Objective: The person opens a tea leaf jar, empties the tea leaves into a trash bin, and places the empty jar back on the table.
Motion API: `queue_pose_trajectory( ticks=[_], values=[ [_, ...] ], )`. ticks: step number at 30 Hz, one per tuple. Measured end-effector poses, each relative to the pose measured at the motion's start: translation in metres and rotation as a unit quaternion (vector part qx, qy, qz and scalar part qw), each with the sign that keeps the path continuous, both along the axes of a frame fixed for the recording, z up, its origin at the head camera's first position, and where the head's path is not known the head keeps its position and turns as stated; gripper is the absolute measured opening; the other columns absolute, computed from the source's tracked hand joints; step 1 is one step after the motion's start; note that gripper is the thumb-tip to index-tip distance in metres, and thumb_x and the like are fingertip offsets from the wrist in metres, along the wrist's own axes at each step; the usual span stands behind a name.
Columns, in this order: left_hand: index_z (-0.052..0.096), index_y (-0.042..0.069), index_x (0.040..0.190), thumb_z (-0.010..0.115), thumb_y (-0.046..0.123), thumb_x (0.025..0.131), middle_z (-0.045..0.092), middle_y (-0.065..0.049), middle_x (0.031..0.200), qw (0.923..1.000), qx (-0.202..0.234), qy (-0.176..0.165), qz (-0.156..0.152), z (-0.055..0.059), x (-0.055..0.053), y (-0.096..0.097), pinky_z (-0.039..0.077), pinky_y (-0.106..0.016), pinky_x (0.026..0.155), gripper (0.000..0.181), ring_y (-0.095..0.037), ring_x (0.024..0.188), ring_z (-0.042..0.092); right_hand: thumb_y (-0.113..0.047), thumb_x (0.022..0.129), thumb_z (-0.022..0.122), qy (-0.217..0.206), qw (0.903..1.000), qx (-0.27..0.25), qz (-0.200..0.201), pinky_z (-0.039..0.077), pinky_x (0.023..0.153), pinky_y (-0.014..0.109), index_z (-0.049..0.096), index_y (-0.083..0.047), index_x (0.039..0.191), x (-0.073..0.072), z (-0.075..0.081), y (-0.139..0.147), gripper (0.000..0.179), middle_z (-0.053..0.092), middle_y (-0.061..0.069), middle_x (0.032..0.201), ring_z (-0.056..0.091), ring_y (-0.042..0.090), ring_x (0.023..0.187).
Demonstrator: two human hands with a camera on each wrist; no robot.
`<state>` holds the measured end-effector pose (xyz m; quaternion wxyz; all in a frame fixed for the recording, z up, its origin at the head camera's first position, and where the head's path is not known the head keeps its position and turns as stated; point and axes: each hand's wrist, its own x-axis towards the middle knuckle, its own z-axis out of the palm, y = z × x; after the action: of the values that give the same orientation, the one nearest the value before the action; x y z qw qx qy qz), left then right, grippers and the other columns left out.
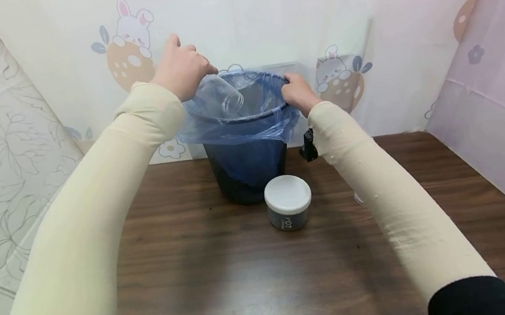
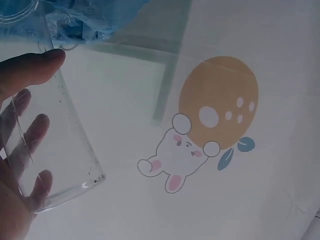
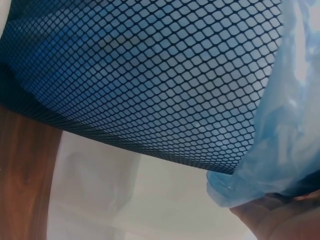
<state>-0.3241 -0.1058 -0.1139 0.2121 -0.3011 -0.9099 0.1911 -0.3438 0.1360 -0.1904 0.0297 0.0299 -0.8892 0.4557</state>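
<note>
My left hand [image 1: 183, 70] holds a clear plastic jar [image 1: 226, 94] over the mesh wastebasket [image 1: 233, 184], tipping its threaded mouth down into the opening. In the left wrist view, the thumb and fingers wrap around the jar [image 2: 67, 135], and dark specks cling near its base. A thin blue bag [image 1: 200, 132] lines the basket and folds out over the rim. At the right side of that rim, my right hand [image 1: 299, 94] grips the edge together with the bag. Only part of this hand [image 3: 285, 220] shows in the right wrist view.
A tub [image 1: 289, 203] with a white lid and grey label stands on the brown wooden table [image 1: 251, 287], just in front of the wastebasket. Beside the right forearm, a small clear item [image 1: 358, 199] is partly hidden. Printed cloth [image 1: 252, 17] hangs behind the basket.
</note>
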Motion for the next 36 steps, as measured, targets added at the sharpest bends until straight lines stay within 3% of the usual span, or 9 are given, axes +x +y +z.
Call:
queue_pose_trajectory(
  ticks=[8,12,15,18,19,23,29,32,36],
  values=[
    [0.065,0.019,0.124,0.061,-0.007,0.082,0.068,-0.008,0.109,0.9997,0.019,-0.01,0.009,0.0,0.003,-0.002,0.026,-0.049,0.084,0.049,-0.029,0.087,0.053,-0.001,0.094,0.022,0.01,0.9998,0.005,0.014,0.033,0.089,0.03,0.028,-0.002,0.149,-0.002,-0.003,0.005,0.055,0.033,0.016,0.147,0.037,0.024,0.118],
    [0.063,0.019,0.127,0.058,-0.008,0.082,0.066,-0.01,0.114,0.9991,0.025,-0.025,0.025,-0.002,0.004,-0.003,0.026,-0.05,0.085,0.053,-0.029,0.089,0.053,-0.014,0.103,0.026,0.028,0.9994,0.009,0.019,0.032,0.078,0.031,0.043,0.004,0.113,-0.004,-0.007,0.007,0.027,0.042,0.019,0.107,0.04,0.024,0.091],
    [0.061,0.018,0.13,0.055,-0.009,0.082,0.064,-0.011,0.12,0.9983,0.031,-0.035,0.036,-0.003,0.005,-0.005,0.026,-0.052,0.085,0.055,-0.031,0.092,0.052,-0.028,0.105,0.024,0.02,0.9996,0.001,0.017,0.035,0.089,0.029,0.046,0.0,0.121,-0.005,-0.008,0.009,0.04,0.046,0.019,0.118,0.047,0.023,0.105],
    [0.059,0.018,0.132,0.054,-0.009,0.08,0.061,-0.011,0.126,0.9972,0.041,-0.044,0.044,-0.004,0.006,-0.007,0.026,-0.054,0.085,0.059,-0.032,0.097,0.052,-0.041,0.104,0.019,-0.002,0.9998,-0.017,0.007,0.022,0.11,0.03,0.031,-0.009,0.149,-0.005,-0.008,0.01,0.057,0.028,0.011,0.152,0.027,0.02,0.138],
    [0.058,0.017,0.133,0.056,-0.008,0.08,0.06,-0.011,0.127,0.9969,0.045,-0.047,0.045,-0.004,0.006,-0.008,0.027,-0.055,0.086,0.059,-0.033,0.1,0.052,-0.045,0.103,0.017,-0.013,0.9996,-0.024,0.005,0.016,0.112,0.031,0.022,-0.011,0.152,-0.006,-0.008,0.011,0.06,0.019,0.006,0.157,0.017,0.019,0.142],
    [0.054,0.016,0.136,0.063,-0.004,0.077,0.057,-0.012,0.131,0.9942,0.08,-0.056,0.046,-0.003,0.007,-0.014,0.026,-0.063,0.091,0.063,-0.037,0.111,0.051,-0.052,0.101,0.014,-0.03,0.9983,-0.048,0.015,0.012,0.113,0.032,0.014,-0.013,0.154,-0.006,-0.008,0.012,0.066,0.011,0.004,0.158,0.011,0.018,0.143],
    [0.048,0.017,0.141,0.066,0.002,0.075,0.053,-0.012,0.136,0.9843,0.158,-0.064,0.045,-0.001,0.012,-0.02,0.017,-0.069,0.098,0.07,-0.04,0.121,0.047,-0.049,0.101,0.026,0.022,0.9948,-0.039,0.092,0.006,0.114,0.034,-0.003,-0.011,0.153,-0.001,-0.007,0.018,0.071,-0.003,0.005,0.159,0.0,0.018,0.144],
    [0.047,0.017,0.142,0.069,0.004,0.073,0.05,-0.011,0.139,0.9777,0.194,-0.071,0.039,0.0,0.016,-0.021,0.015,-0.068,0.1,0.073,-0.039,0.125,0.045,-0.044,0.098,0.042,0.066,0.9894,-0.043,0.122,0.013,0.113,0.036,0.006,-0.012,0.154,0.003,-0.005,0.019,0.074,0.009,0.006,0.159,0.009,0.018,0.144],
    [0.048,0.017,0.141,0.071,0.007,0.072,0.052,-0.008,0.137,0.9711,0.226,-0.074,0.021,0.001,0.021,-0.021,0.025,-0.062,0.099,0.073,-0.035,0.125,0.046,-0.034,0.092,0.061,0.126,0.9757,-0.06,0.168,0.024,0.11,0.035,0.021,-0.014,0.152,0.008,0.001,0.015,0.075,0.034,0.007,0.151,0.024,0.013,0.14]
  ],
)
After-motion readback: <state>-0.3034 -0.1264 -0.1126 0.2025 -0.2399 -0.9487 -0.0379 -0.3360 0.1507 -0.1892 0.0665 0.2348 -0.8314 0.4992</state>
